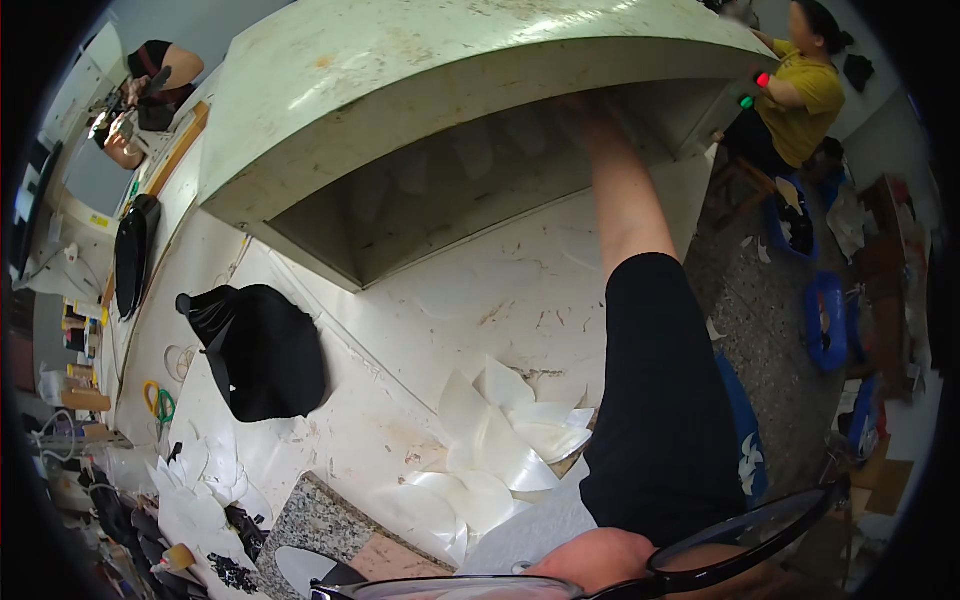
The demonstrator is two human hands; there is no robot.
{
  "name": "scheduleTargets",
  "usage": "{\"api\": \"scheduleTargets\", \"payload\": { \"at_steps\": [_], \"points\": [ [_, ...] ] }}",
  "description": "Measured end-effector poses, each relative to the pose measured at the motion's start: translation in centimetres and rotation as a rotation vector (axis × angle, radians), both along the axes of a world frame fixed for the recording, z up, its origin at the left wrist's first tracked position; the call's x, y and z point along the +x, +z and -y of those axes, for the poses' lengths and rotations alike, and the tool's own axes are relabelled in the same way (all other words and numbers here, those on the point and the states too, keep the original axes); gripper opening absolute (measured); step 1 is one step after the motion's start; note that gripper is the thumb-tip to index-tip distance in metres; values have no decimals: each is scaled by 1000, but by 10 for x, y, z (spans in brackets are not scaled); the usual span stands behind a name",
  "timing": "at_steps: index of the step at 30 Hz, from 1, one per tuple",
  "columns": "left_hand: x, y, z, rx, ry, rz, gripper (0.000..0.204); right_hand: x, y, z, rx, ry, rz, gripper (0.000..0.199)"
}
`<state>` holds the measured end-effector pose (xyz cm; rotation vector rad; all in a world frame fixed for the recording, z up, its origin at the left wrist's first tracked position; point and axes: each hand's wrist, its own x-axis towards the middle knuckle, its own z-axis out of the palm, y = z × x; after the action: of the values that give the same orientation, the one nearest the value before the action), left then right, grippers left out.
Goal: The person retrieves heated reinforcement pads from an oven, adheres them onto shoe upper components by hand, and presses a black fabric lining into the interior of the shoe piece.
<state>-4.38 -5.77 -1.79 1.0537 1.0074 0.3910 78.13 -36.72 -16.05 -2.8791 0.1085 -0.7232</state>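
My right arm, in a black sleeve, reaches up into the opening of a large pale-green metal box machine point(420, 60). Deep inside, my right hand point(592, 108) is dim and partly hidden by the upper edge, so its fingers cannot be made out. Several pale curved pieces point(472, 155) show faintly in the dark interior, left of the hand. Glossy white, petal-shaped sheets point(480, 430) lie in a loose pile on the table near my body. A folded black piece of material point(265, 355) rests left of them. My left hand does not appear.
A granite slab point(315, 520) lies at the near left, beside more white sheets point(210, 465) and scissors point(160, 402) with yellow and green handles. One person works at the far left; another in a yellow shirt point(808, 100) is at the far right. Blue baskets point(826, 320) stand on the floor.
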Motion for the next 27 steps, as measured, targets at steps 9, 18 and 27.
{"api": "scheduleTargets", "payload": {
  "at_steps": [9, 18, 27],
  "points": [
    [5, -3, -17, -169, -97, 28, 36, -29, 22, 12, 142, -67, -108, 44],
    [-1, 3, -36, -340, -140, 83, 36, -127, 54, 133, 547, -155, 589, 34],
    [-4, 19, -46, 172, -137, -4, 28, -137, 32, 203, 87, -90, 201, 54]
  ]
}}
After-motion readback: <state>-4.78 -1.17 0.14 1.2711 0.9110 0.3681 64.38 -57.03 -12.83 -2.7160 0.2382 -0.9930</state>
